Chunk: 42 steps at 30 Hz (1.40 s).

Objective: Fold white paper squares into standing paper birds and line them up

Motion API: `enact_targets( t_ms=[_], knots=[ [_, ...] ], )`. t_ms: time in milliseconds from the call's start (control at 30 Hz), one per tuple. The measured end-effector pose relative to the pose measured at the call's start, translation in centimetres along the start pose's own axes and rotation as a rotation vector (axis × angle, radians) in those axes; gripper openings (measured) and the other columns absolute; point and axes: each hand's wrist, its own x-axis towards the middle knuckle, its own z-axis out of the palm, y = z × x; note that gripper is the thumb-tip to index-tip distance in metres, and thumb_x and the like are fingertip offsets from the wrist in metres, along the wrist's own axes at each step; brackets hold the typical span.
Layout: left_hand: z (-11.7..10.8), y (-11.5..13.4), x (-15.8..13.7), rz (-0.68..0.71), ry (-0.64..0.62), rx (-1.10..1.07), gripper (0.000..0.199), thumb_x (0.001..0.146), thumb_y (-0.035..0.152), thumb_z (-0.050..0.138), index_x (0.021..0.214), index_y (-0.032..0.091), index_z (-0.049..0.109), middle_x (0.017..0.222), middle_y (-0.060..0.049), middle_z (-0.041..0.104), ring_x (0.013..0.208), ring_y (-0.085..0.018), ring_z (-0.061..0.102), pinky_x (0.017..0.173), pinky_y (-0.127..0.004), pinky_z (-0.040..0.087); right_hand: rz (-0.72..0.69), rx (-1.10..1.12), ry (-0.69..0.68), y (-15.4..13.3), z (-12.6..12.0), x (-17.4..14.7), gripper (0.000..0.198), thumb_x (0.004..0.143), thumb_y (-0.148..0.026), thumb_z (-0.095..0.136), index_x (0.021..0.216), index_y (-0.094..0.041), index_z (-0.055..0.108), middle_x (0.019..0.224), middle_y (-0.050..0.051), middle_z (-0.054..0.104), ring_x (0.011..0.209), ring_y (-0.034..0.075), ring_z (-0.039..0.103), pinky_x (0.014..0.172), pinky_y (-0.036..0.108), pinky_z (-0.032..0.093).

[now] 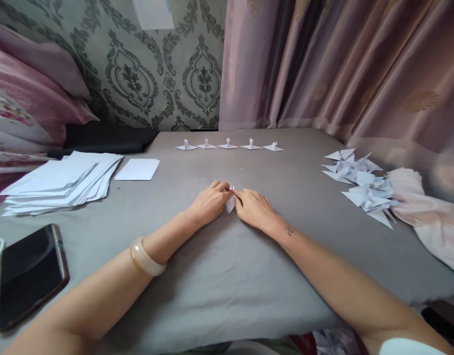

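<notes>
A small piece of folded white paper point(230, 204) lies on the grey cloth in the middle, pinched between both hands. My left hand point(212, 201) grips its left side, fingers bent and pressed together. From the other side, my right hand point(255, 209) presses on it with thumb and index finger. The fingers partly cover the paper, so its full shape is hidden. Beyond the hands, several folded paper cranes point(227, 143) stand in a row near the far edge.
At the left are a stack of white paper sheets point(60, 182), a separate square sheet point(137, 169) and a phone point(30, 276). More folded cranes point(363, 185) are heaped at the right, beside a pale pink cloth point(427, 207). A black folded cloth point(108, 138) lies at the back left.
</notes>
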Motion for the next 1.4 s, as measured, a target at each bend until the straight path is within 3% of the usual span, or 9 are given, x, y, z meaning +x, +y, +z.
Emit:
enact_targets(
  t_ms=[267, 400, 500, 700, 967, 1267, 1400],
  knots=[
    [0.6, -2.3, 0.7, 0.018, -0.02, -0.102, 0.038, 0.096, 0.026, 0.036, 0.126, 0.015, 0.055, 0.115, -0.016, 0.053, 0.101, -0.025, 0.052, 0.092, -0.041, 0.043, -0.021, -0.001, -0.134, 1.0, -1.2, 1.7, 0.044, 0.09, -0.03, 0.042, 0.132, -0.023, 0.053, 0.1, 0.013, 0.07, 0.088, 0.028, 0.065, 0.069, 0.035, 0.042],
    [1.1, -2.8, 0.2, 0.032, 0.121, -0.26, 0.032, 0.095, 0.027, 0.042, 0.122, 0.016, 0.056, 0.111, -0.013, 0.055, 0.1, -0.023, 0.054, 0.092, -0.04, 0.046, -0.024, 0.133, 0.021, 1.7, -0.3, 1.1, 0.039, 0.088, -0.033, 0.049, 0.125, -0.02, 0.052, 0.1, 0.009, 0.067, 0.084, 0.022, 0.063, 0.069, 0.031, 0.042],
    [1.0, -2.8, -0.5, 0.064, 0.158, -0.344, 0.026, 0.093, 0.021, 0.043, 0.11, 0.016, 0.062, 0.109, -0.012, 0.059, 0.101, -0.022, 0.055, 0.091, -0.038, 0.047, -0.097, 0.178, 0.101, 2.2, 0.5, 0.3, 0.024, 0.091, -0.031, 0.048, 0.11, -0.024, 0.061, 0.106, 0.005, 0.063, 0.083, 0.017, 0.061, 0.072, 0.029, 0.042],
    [0.0, -2.6, -1.3, 0.084, 0.131, -0.36, 0.034, 0.079, 0.01, 0.049, 0.108, 0.015, 0.065, 0.106, -0.011, 0.061, 0.095, -0.021, 0.056, 0.083, -0.034, 0.05, -0.153, 0.164, 0.143, 2.2, 0.9, -0.8, 0.028, 0.089, -0.022, 0.048, 0.11, -0.026, 0.064, 0.107, 0.003, 0.062, 0.083, 0.015, 0.06, 0.072, 0.028, 0.042],
    [-0.3, -2.7, -1.4, 0.091, 0.129, -0.367, 0.023, 0.089, 0.021, 0.051, 0.104, 0.016, 0.068, 0.103, -0.01, 0.062, 0.092, -0.019, 0.057, 0.078, -0.031, 0.049, -0.153, 0.201, 0.093, 2.3, 0.5, -0.8, 0.022, 0.091, -0.03, 0.051, 0.105, -0.026, 0.068, 0.101, 0.001, 0.062, 0.075, 0.012, 0.057, 0.071, 0.027, 0.042],
    [0.0, -2.6, -1.0, 0.018, 0.144, -0.385, 0.018, 0.092, 0.024, 0.052, 0.093, 0.017, 0.069, 0.098, -0.008, 0.065, 0.093, -0.019, 0.058, 0.081, -0.031, 0.048, -0.122, 0.298, 0.094, 2.5, 0.7, -0.1, 0.021, 0.094, -0.027, 0.049, 0.098, -0.026, 0.07, 0.098, 0.001, 0.064, 0.078, 0.013, 0.059, 0.073, 0.026, 0.042],
    [-0.1, -2.3, -0.7, -0.101, 0.129, -0.453, 0.015, 0.089, 0.022, 0.056, 0.085, 0.018, 0.069, 0.094, -0.006, 0.066, 0.087, -0.017, 0.059, 0.078, -0.029, 0.046, -0.061, 0.37, 0.098, 2.6, 0.7, 0.3, 0.018, 0.091, -0.027, 0.053, 0.088, -0.024, 0.07, 0.091, 0.0, 0.064, 0.077, 0.012, 0.058, 0.073, 0.026, 0.042]
  ],
)
